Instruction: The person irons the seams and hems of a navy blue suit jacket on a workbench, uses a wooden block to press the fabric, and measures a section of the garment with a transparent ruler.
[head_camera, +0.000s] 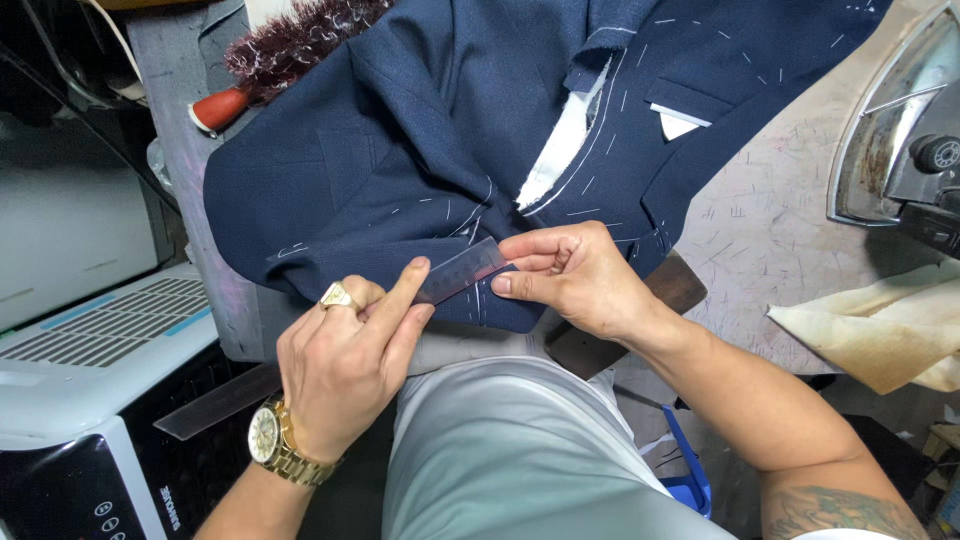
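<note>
A: Where is the ruler, and how do you hold it?

B: The long, clear, smoke-tinted ruler lies slanted across the lower edge of the navy jacket. Its upper end rests on the cloth; its lower end juts past the bench edge toward your lap. Your left hand presses it down with the forefinger stretched flat along it, the other fingers curled. That hand wears a gold ring and a gold wristwatch.

A: And your right hand?

B: It sits at the ruler's upper end, thumb and fingertips pinched close together, touching the ruler's tip and the cloth. Whether it holds a chalk or a pin you cannot tell; the fingers hide it.

A: How does the jacket lie?

B: Spread over the bench, bunched into folds at the middle, with white basting stitches running along the front edge and a strip of white interlining showing beside them. A pocket flap with a white slip under it lies toward the upper right.

A: What surrounds it?

B: A brush with dark red bristles and an orange-red handle lies at the jacket's upper left. A heavy iron stands at the right edge of the bench. Cream cloth lies below the iron. A white appliance stands to your left, off the bench.
</note>
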